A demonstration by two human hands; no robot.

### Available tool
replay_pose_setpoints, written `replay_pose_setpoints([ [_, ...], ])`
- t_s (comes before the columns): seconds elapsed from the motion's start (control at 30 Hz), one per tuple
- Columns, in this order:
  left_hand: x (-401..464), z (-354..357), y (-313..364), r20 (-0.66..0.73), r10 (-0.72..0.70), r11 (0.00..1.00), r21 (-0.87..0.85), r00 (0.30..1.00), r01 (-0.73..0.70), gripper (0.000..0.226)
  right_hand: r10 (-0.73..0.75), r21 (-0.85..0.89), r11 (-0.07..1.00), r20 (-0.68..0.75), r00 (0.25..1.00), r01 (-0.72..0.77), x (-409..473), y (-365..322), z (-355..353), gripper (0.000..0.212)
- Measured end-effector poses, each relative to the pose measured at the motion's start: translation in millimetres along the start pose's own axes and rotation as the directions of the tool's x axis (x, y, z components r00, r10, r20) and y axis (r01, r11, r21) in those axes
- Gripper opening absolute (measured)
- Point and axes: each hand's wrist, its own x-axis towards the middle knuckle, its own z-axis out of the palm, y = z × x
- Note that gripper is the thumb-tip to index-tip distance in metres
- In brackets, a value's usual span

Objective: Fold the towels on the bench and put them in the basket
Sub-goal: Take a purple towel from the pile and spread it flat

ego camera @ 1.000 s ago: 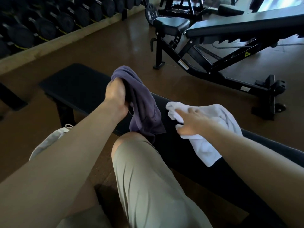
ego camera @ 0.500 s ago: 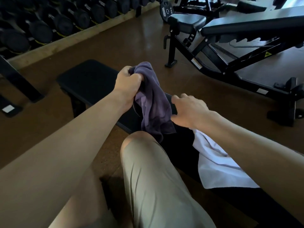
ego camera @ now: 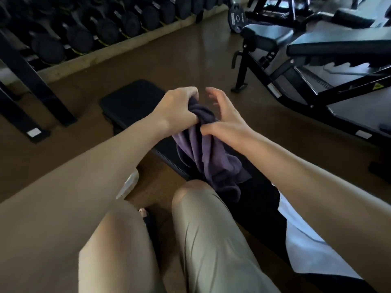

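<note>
Hanging bunched from left hand (ego camera: 176,106) grip, purple towel (ego camera: 208,153), right hand (ego camera: 224,121) thumb pinching it, fingers spread

You are in a gym: a rack of dark dumbbells (ego camera: 101,28) lines the far wall, an adjustable weight bench (ego camera: 317,60) stands at your right, a weight plate (ego camera: 236,19) leans behind it, and a flat bench (ego camera: 135,100) lies before you.

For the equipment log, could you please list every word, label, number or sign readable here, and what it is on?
None can be read.
Weight plate: pale lettering, blurred.
Adjustable bench: yellow triangle warning sticker and white labels, too small.
Dumbbell rack foot: white label, illegible.
</note>
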Motion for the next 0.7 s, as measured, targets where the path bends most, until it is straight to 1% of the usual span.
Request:
replay_pose_setpoints([
  [0.03,0.9,-5.2,-2.5,0.03,0.044,0.999,0.017,0.999,-0.045,0.017,-0.005,0.025,1.0,0.032,0.999,0.005,4.9,-3.9,-2.7,0.079],
  [0.1,3.5,-12.1,-8.0,0.052,0.103,0.993,0.057,0.993,-0.106,0.025,0.014,0.043,0.999,0.087,0.996,-0.018,13.7,-12.2,-6.5,0.051],
  [0.17,7.3,-15.8,-13.9,0.036,0.143,0.982,0.118,0.989,-0.147,0.027,0.011,-0.023,1.0,0.114,0.993,-0.008,20.6,-16.7,-7.6,0.023],
  [0.2,9.2,-17.2,-17.3,0.032,0.157,0.974,0.159,0.987,-0.16,0.025,0.001,-0.076,0.997,0.12,0.993,0.008,24.2,-17.4,-8.1,0.016],
  [0.27,12.2,-20.1,-25.5,0.052,0.163,0.946,0.275,0.985,-0.171,0.026,-0.026,-0.201,0.978,0.1,0.995,0.046,31.8,-15.5,-10.1,0.017],
  [0.33,12.9,-22.3,-35.5,0.093,0.158,0.906,0.383,0.983,-0.182,0.028,-0.061,-0.289,0.955,0.043,0.997,0.07,36.6,-13.1,-14.0,0.017],
  [0.4,12.2,-24.4,-45.9,0.14,0.145,0.883,0.428,0.979,-0.192,0.023,-0.103,-0.388,0.917,-0.017,0.995,0.088,40.5,-7.6,-20.9,0.021],
  [0.43,11.1,-25.2,-50.3,0.172,0.115,0.888,0.423,0.978,-0.179,0.02,-0.09,-0.433,0.898,-0.02,0.996,0.073,42.5,-3.5,-25.4,0.022],
  [0.47,9.7,-25.5,-54.0,0.213,0.076,0.903,0.401,0.974,-0.157,0.018,-0.039,-0.468,0.883,0.008,0.999,0.039,43.7,1.4,-29.8,0.022],
  [0.5,8.0,-24.6,-57.7,0.261,0.034,0.921,0.368,0.965,-0.132,0.019,0.038,-0.508,0.861,0.074,0.997,0.005,43.7,6.6,-33.4,0.021],
  [0.53,6.2,-23.0,-60.9,0.307,0.0,0.939,0.328,0.952,-0.106,0.019,0.121,-0.559,0.829,0.166,0.979,-0.008,42.5,12.3,-35.3,0.02],
  [0.6,2.6,-17.3,-67.1,0.376,-0.054,0.964,0.26,0.925,-0.049,0.018,0.267,-0.613,0.79,0.343,0.901,-0.002,36.5,22.0,-35.3,0.014],
  [0.67,-0.4,-11.4,-72.5,0.424,-0.09,0.974,0.226,0.901,-0.008,0.018,0.35,-0.554,0.83,0.437,0.829,-0.059,29.1,27.4,-33.6,0.006],
  [0.7,-1.4,-9.3,-74.6,0.44,-0.106,0.976,0.219,0.892,0.007,0.018,0.368,-0.498,0.86,0.455,0.811,-0.111,26.6,29.1,-34.1,0.007],
])
